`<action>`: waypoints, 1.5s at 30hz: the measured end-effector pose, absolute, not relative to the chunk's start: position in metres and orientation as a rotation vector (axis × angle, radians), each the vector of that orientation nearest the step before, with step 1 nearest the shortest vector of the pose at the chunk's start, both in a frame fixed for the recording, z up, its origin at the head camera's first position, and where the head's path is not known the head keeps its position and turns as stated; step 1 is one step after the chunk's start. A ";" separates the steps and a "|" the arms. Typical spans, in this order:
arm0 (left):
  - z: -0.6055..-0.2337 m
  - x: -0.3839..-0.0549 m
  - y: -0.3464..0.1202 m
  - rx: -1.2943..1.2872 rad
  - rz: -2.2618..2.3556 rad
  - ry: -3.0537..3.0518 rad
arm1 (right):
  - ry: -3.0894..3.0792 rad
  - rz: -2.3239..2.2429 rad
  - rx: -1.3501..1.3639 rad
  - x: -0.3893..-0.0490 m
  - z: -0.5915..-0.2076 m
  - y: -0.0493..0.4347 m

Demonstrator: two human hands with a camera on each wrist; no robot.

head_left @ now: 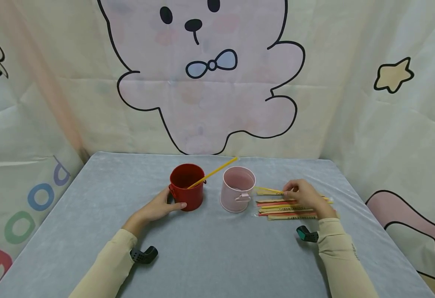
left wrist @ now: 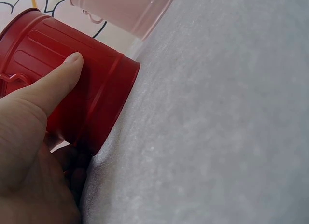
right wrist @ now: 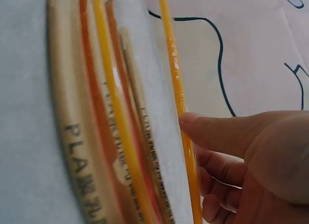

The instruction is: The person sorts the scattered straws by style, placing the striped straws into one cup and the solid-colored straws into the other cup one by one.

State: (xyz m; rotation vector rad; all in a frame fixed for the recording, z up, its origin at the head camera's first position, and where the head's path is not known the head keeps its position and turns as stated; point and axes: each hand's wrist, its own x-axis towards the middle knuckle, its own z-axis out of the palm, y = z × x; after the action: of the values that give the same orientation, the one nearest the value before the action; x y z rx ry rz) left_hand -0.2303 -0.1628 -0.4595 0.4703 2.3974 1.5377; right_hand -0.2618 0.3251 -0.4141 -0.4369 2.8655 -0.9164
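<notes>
My left hand [head_left: 157,207] holds the small red bucket [head_left: 192,199] from its left side, thumb across the front and fingers behind. A yellow straw [head_left: 220,168] leans inside that bucket, its upper end sticking out toward the right. In the right wrist view, my right hand [right wrist: 260,147] pinches another yellow straw [right wrist: 170,50] between thumb and fingers, lifted over the far side of the straw row. Below it lies a row of wrapped straws [head_left: 282,210], some in printed brown paper, others yellow or red. The other fingers of my right hand curl behind the straw.
Between the red bucket and the straws stands a pink bucket [head_left: 229,198] with a small handle facing front. A light blue cloth [head_left: 217,256] covers the table. Behind it hangs a curtain [head_left: 236,111] with a cartoon bear. Both wrists carry small dark devices.
</notes>
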 end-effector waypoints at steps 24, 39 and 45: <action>-0.457 -0.230 -0.162 0.462 1.537 2.397 | 3.001 -1.190 -0.521 -0.242 -0.366 0.311; -0.461 -0.232 -0.163 0.474 1.539 2.397 | 2.602 -1.854 -0.692 -0.225 -0.344 0.303; -0.461 -0.232 -0.163 0.473 1.537 2.400 | 2.402 -2.020 -0.725 -0.219 -0.336 0.299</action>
State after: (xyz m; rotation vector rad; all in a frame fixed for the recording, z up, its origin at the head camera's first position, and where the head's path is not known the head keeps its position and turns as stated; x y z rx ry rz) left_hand -0.2320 -0.1630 -0.4607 0.4730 2.3997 1.5372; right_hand -0.2185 0.2994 -0.3358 -0.7252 2.4023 -2.0198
